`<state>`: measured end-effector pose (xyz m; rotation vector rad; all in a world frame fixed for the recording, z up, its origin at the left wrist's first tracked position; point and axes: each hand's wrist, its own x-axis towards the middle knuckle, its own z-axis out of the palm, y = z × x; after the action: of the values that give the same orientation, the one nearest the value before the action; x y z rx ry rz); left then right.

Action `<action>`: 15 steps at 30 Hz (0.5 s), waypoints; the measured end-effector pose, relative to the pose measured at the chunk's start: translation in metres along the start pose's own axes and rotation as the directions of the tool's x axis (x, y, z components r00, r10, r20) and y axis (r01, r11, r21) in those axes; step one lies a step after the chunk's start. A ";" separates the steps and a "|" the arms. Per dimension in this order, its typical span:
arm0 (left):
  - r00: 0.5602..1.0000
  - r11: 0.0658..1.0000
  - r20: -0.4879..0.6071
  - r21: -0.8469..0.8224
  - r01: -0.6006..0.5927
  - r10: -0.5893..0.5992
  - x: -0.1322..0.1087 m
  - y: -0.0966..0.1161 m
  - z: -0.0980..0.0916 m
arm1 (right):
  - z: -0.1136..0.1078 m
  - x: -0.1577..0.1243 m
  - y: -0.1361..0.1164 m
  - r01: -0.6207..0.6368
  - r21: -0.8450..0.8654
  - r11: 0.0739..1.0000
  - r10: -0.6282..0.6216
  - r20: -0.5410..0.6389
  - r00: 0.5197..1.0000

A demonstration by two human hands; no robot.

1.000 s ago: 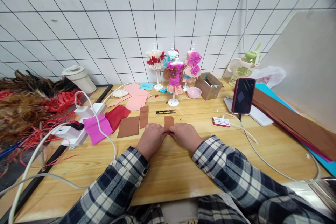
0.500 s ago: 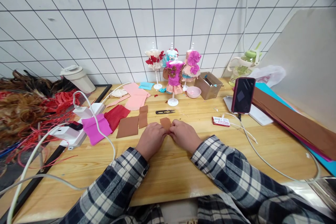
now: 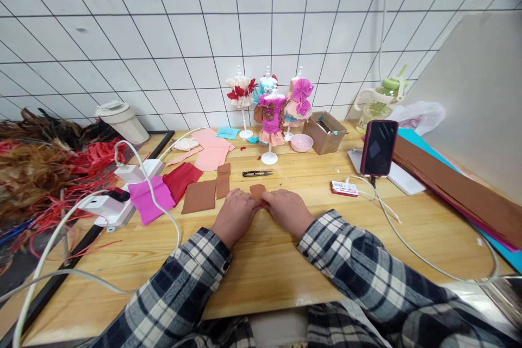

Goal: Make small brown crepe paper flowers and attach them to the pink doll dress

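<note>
Brown scrap (image 3: 258, 191) lies at the middle of the bench (image 3: 261, 277), with its near edge caught between my two hands. Reading from the left, I see a white charger (image 3: 104, 206), then a magenta sheet (image 3: 150, 196), a red sheet (image 3: 181, 179) and a larger brown sheet (image 3: 199, 196) lying flat. Next comes the left hand (image 3: 235, 215), its fingers pinched together on the scrap's near left corner. The right hand (image 3: 287, 211) meets it, fingers likewise closed on the near right corner. Thread snips (image 3: 256, 173) rest just beyond the scrap, and a phone (image 3: 378, 148) stands well to the right. I judge the scrap very light, soft and quick to crease or tear. It is best held by its edges with fingertip pressure only.
</note>
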<state>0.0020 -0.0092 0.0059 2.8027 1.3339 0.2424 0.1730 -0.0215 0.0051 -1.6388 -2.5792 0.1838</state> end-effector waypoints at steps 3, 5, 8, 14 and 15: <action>1.000 1.000 -0.018 -0.025 0.001 -0.001 0.000 0.000 0.001 | 0.001 0.001 0.000 0.007 0.012 1.000 -0.007 -0.003 1.000; 0.999 0.999 -0.042 -0.047 -0.001 -0.001 0.000 0.000 0.001 | 0.001 0.001 0.000 0.015 0.016 1.000 -0.015 0.000 1.000; 0.999 0.998 -0.051 -0.057 -0.015 0.012 0.000 0.001 0.000 | 0.000 0.001 0.000 0.017 0.030 0.999 -0.018 0.008 1.000; 0.999 1.000 -0.030 -0.018 -0.025 0.025 0.000 0.000 0.000 | -0.002 0.000 0.000 0.075 -0.011 0.997 -0.075 -0.025 0.997; 0.999 1.000 -0.031 -0.016 -0.025 0.025 0.000 0.000 0.001 | -0.002 0.000 0.000 0.079 -0.024 0.997 -0.080 -0.016 0.997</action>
<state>0.0017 -0.0092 0.0043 2.8148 1.2973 0.2972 0.1737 -0.0214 0.0068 -1.5347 -2.6375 0.1345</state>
